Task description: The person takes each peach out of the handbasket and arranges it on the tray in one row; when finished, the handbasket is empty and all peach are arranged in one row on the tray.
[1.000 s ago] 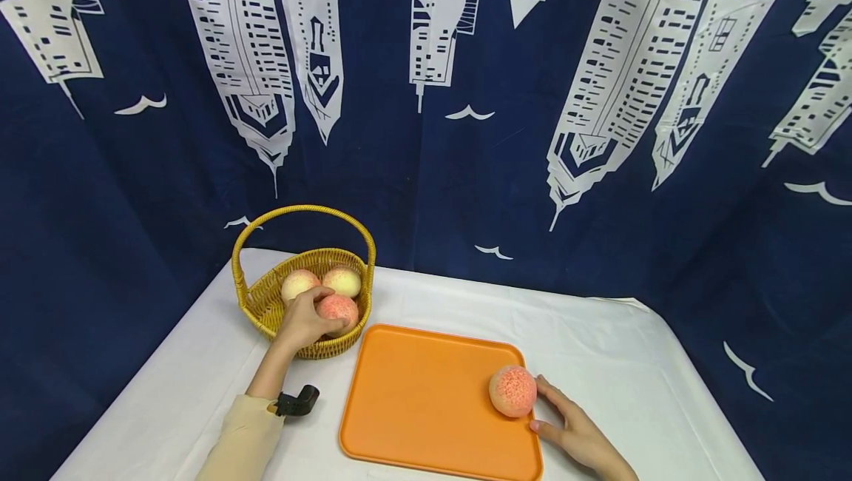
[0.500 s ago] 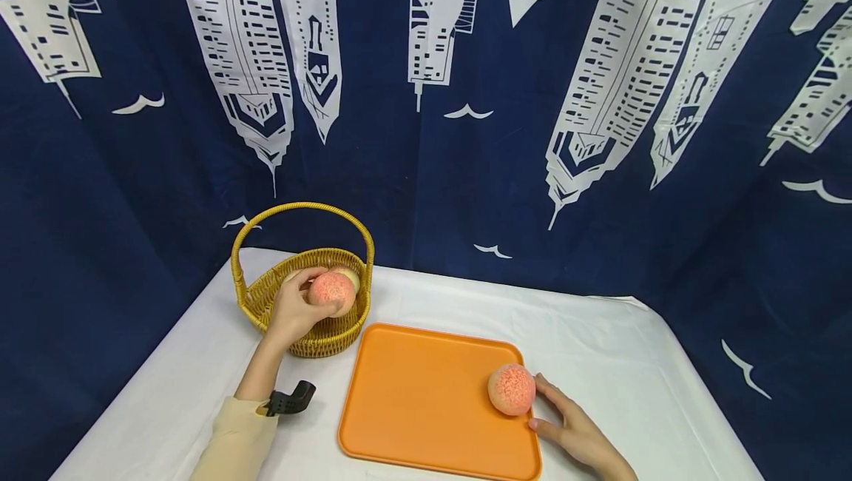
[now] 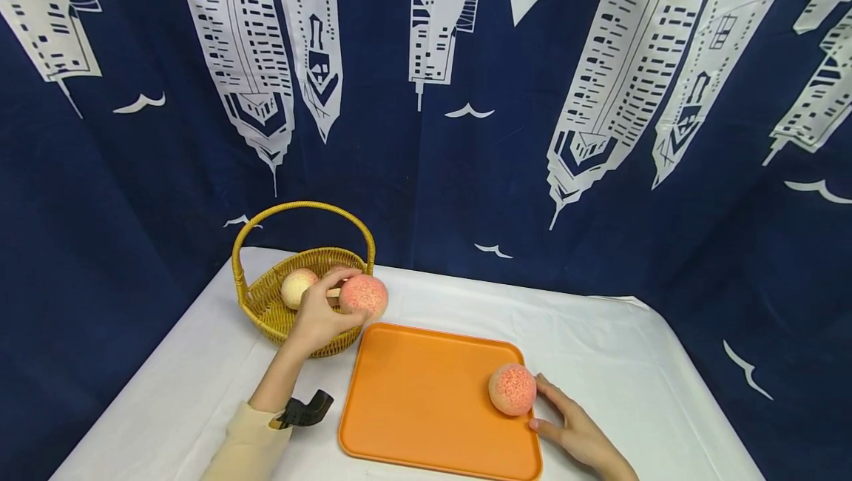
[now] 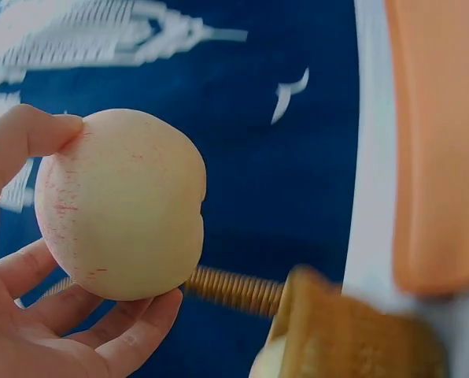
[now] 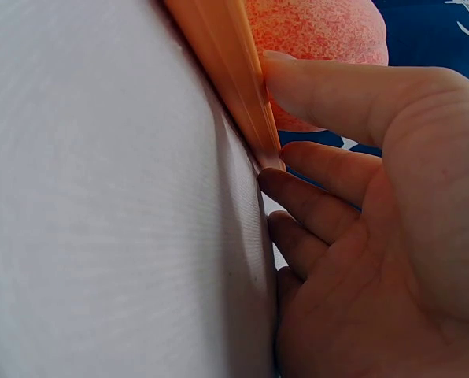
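In the head view my left hand (image 3: 322,324) grips a pink-speckled peach (image 3: 364,297) between thumb and fingers. That peach hangs over the right rim of the wicker basket (image 3: 268,303); the left wrist view shows its pale yellow side (image 4: 128,205). Inside the basket lies a pale peach (image 3: 299,288), and another is mostly hidden behind the left hand. My right hand (image 3: 580,433) rests at the right edge of the orange tray (image 3: 433,399), fingers loosely extended. On the tray, just left of those fingertips, sits another pink peach (image 3: 512,390).
A tall arched handle (image 3: 302,205) rises over the basket. White cloth (image 3: 632,362) covers the table. Behind it hangs a navy curtain (image 3: 426,192) with white building prints. A black wrist camera (image 3: 305,410) sticks out from the left wrist.
The left hand has lifted the peach out of the basket's front, then carried it right to the basket's rim, near the tray. The right hand and the peach on the tray have stayed put.
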`<state>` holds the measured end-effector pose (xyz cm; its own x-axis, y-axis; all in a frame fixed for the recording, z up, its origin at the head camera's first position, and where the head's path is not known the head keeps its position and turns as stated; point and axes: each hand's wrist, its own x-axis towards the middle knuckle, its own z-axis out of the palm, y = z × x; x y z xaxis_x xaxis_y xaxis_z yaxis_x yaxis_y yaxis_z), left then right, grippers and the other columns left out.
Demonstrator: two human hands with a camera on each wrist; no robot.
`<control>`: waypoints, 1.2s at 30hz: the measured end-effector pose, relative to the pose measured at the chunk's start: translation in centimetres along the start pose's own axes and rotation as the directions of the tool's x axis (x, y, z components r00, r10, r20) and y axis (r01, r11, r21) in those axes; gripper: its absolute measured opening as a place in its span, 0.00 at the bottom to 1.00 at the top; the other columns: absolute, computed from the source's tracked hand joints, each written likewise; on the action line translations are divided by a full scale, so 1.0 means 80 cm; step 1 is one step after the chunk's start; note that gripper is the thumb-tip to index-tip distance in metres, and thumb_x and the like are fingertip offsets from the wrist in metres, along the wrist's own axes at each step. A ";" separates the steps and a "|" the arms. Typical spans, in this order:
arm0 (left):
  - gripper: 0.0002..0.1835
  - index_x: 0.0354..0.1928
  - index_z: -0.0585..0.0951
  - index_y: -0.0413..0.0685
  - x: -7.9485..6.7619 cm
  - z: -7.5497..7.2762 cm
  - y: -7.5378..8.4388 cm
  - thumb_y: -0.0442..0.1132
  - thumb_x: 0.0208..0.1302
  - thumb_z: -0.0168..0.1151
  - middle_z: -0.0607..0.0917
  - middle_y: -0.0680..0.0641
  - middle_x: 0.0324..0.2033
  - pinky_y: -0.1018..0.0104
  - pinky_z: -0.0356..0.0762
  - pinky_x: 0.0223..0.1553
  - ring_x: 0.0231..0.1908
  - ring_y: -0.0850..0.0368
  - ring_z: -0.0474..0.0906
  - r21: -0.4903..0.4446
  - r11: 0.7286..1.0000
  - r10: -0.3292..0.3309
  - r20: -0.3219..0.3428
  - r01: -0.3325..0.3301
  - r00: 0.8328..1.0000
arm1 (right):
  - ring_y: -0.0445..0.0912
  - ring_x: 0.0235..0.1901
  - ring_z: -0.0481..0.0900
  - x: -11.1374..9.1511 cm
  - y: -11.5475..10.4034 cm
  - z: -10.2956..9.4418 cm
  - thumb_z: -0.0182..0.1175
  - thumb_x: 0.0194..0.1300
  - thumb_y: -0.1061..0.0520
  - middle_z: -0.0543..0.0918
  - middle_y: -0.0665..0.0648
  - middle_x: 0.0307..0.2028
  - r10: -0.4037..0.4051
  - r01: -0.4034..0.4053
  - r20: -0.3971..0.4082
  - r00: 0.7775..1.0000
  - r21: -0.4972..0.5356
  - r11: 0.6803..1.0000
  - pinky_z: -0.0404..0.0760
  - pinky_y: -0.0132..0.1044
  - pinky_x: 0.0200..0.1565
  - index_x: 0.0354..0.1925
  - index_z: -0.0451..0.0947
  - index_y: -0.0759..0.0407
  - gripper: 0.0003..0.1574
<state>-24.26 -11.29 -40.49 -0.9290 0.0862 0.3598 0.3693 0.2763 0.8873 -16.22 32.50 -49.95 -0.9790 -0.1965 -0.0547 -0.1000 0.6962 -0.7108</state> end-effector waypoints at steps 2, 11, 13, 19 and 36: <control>0.33 0.57 0.78 0.41 -0.003 0.016 0.005 0.30 0.44 0.75 0.80 0.38 0.52 0.71 0.80 0.42 0.46 0.45 0.79 -0.019 1.000 0.015 0.039 -0.015 0.999 | 0.62 0.72 0.55 -0.001 0.000 0.001 0.68 0.59 0.46 0.60 0.67 0.72 -0.002 0.002 -0.008 1.000 0.004 1.000 0.59 0.35 0.67 0.70 0.64 0.61 0.46; 0.33 0.56 0.79 0.48 -0.022 0.100 0.020 0.34 0.41 0.77 0.81 0.44 0.52 0.59 0.81 0.46 0.44 0.49 0.81 -0.032 0.999 0.006 0.230 0.002 0.973 | 0.62 0.71 0.55 -0.002 0.003 0.003 0.68 0.59 0.47 0.61 0.68 0.71 -0.016 0.016 -0.012 1.000 0.008 1.000 0.58 0.28 0.65 0.69 0.65 0.61 0.45; 0.34 0.56 0.79 0.48 -0.024 0.117 0.022 0.35 0.41 0.77 0.81 0.45 0.52 0.57 0.81 0.46 0.45 0.49 0.81 -0.030 0.999 -0.003 0.281 0.012 0.960 | 0.62 0.71 0.55 -0.002 0.003 0.002 0.68 0.59 0.46 0.61 0.68 0.71 -0.018 0.018 -0.013 1.000 0.003 1.000 0.58 0.29 0.66 0.69 0.65 0.61 0.45; 0.33 0.55 0.79 0.50 -0.024 0.159 0.021 0.34 0.42 0.77 0.81 0.48 0.52 0.60 0.81 0.45 0.46 0.53 0.78 -0.007 0.998 -0.050 0.391 0.057 0.919 | 0.63 0.71 0.56 -0.003 0.003 0.001 0.68 0.60 0.47 0.61 0.68 0.71 -0.027 0.027 -0.020 0.999 0.015 1.000 0.57 0.26 0.65 0.69 0.65 0.62 0.45; 0.32 0.53 0.80 0.52 -0.030 0.197 -0.011 0.36 0.40 0.80 0.81 0.51 0.48 0.61 0.77 0.46 0.47 0.55 0.74 0.049 0.996 -0.088 0.427 0.074 0.900 | 0.62 0.72 0.54 -0.002 0.001 -0.002 0.67 0.60 0.47 0.59 0.68 0.72 -0.002 0.002 0.008 1.000 0.030 1.000 0.59 0.40 0.69 0.70 0.63 0.62 0.46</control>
<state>-22.69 3.32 -46.69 -0.8782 0.4622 0.1227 0.2979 0.3281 0.8964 -16.09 32.65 -49.88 -0.9773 -0.2037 -0.0590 -0.0966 0.6750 -0.7314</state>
